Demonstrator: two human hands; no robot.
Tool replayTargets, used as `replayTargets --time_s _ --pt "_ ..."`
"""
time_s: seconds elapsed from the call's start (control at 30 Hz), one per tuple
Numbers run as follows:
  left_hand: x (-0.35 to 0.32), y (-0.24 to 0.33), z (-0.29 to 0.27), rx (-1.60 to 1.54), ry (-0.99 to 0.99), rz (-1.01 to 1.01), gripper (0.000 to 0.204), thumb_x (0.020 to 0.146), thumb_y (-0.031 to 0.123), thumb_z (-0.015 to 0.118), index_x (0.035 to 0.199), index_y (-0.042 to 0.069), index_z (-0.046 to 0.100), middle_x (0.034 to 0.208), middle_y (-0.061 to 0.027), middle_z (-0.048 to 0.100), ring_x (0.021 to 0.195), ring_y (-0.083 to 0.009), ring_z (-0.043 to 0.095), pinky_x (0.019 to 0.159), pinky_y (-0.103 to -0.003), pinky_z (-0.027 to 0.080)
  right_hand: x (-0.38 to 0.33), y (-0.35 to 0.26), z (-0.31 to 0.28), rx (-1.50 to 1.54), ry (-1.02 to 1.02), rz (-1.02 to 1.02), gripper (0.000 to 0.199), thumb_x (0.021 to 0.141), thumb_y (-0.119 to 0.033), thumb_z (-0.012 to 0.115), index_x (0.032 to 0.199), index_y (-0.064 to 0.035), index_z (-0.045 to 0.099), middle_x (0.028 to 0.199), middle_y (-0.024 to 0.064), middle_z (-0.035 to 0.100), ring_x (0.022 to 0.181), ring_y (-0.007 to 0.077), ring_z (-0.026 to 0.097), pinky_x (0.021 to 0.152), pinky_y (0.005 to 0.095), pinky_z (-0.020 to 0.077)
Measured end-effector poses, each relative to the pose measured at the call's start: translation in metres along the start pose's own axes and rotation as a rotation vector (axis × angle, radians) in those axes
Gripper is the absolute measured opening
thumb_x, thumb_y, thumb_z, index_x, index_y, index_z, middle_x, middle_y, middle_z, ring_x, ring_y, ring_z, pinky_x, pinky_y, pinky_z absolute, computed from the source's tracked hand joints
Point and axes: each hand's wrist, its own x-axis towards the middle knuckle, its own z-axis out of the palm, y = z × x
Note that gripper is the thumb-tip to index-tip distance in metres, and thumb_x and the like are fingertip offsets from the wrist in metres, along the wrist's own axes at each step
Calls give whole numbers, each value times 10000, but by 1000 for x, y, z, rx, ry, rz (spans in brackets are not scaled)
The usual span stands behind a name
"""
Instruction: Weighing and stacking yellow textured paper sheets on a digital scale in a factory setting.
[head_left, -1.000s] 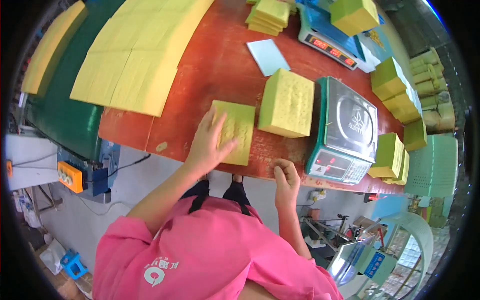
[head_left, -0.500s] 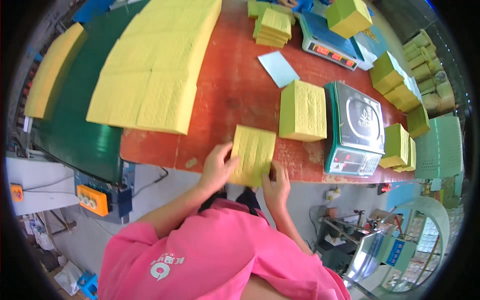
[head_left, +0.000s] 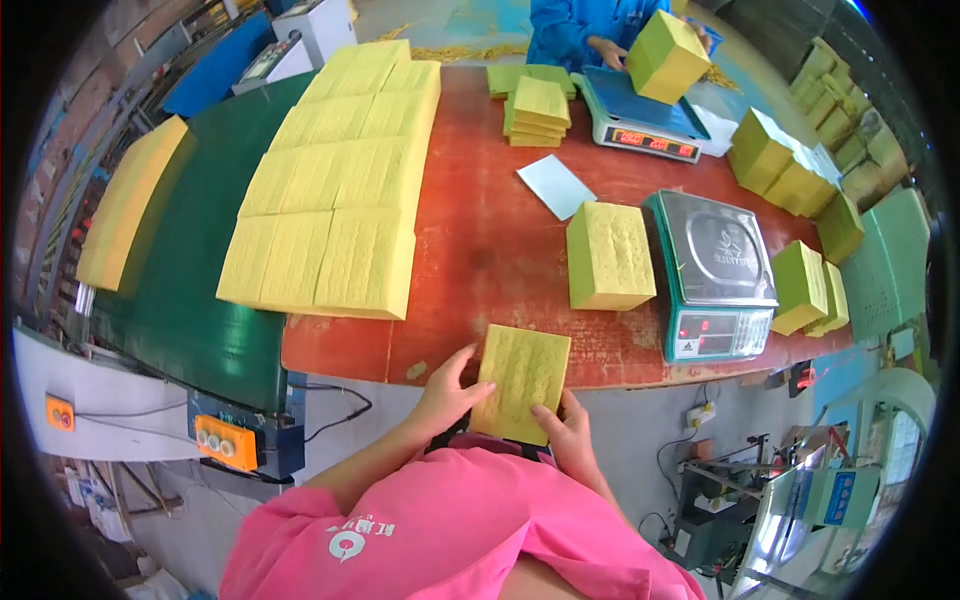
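Against the table's front edge, both my hands hold a yellow stack of embossed paper by its sides, patterned face up. My left hand grips its left side, the thumb on the face. My right hand has the lower right corner, thumb also on top. Beyond it stands a thick yellow paper block. That block is just left of a green-edged digital scale, whose metal pan carries nothing.
Yellow blocks in rows cover the table's left side, beside a green conveyor belt. A pale blue card lies mid-table. Across from me, a person in blue holds a yellow block over another scale. More blocks stand right.
My view has tilted up, showing more of the far person. The held paper stack has come closer to my body, and my right thumb now lies on its face.
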Motion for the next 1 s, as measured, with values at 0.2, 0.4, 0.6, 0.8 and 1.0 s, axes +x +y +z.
replayTargets --time_s 0.2,0.4,0.6,0.8,1.0 --pt "19 78 -48 -592 -263 -117 694 843 -7 659 1462 23 346 1335 -85 529 1207 -155 527 1020 -316 426 20 -26 10 -124 -59 -259 338 856 -78 709 1161 -6 582 1013 44 647 893 99 597 801 272 498" --pt "37 41 -25 -353 -209 -45 424 869 19 585 1290 4 533 1235 -70 587 1125 -164 550 980 -317 425 78 -4 2 -303 -77 -506 517 793 -45 627 1295 -26 507 1165 157 630 1106 255 612 937 352 483" --pt "39 12 8 -248 -17 11 340 917 21 531 1255 -5 553 1270 -104 567 1162 -202 533 1005 -337 405 82 7 13 -291 114 -558 563 739 -10 557 1296 -13 481 1142 147 597 1118 243 588 942 345 471" --pt "24 14 23 -17 145 -243 326 923 36 535 1244 -17 558 1277 -119 538 1176 -217 520 1021 -355 395 76 18 -9 -491 102 -664 516 710 -76 613 1211 -14 507 1106 217 589 1074 401 566 925 442 469" --pt "18 95 51 -126 -34 -34 415 907 64 564 1306 -21 490 1302 -124 513 1170 -213 516 1012 -363 410 29 -33 -70 -243 -36 -457 580 742 -137 617 1284 8 469 1141 191 599 1094 298 602 941 370 473"
